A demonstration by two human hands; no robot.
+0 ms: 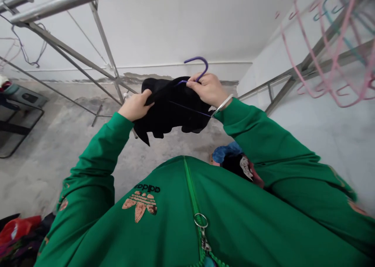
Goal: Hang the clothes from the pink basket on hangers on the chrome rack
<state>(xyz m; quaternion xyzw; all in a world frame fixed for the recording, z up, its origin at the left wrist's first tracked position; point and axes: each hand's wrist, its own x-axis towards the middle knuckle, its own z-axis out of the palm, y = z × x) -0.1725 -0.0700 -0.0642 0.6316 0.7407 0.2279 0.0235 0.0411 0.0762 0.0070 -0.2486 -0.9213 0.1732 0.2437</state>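
The black garment (175, 118) was bunched between the two hands, in front of the person's green jacket (164, 220). The left hand (136, 106) was pinched on the cloth at the garment's left edge; the right hand (208, 88) was clamped on the neck of the purple hanger (199, 58), whose hook rose above the garment and whose lower bar crossed in front of it.

The likeliest trouble was slipping: the cloth was gathered in folds and the bar lay partly outside it, so a loosened left pinch could have let one side slide off the hanger. The bar's end lay near the pale bracelet (222, 106), just right of the garment, and could have snagged there if the wrist turned. A tug on the uneven lower edge might also have twisted the garment.

Below the garment spread a grey, blotchy concrete floor (82, 142), with a heap of clothes (227, 153) to the garment's lower right and red cloth (20, 230) far to its lower left. Behind it stood a pale wall (175, 24), its paint flaking near the base. A metal rail (58, 6) ran to its upper left; pink hangers (348, 18) hung blurred to its upper right.
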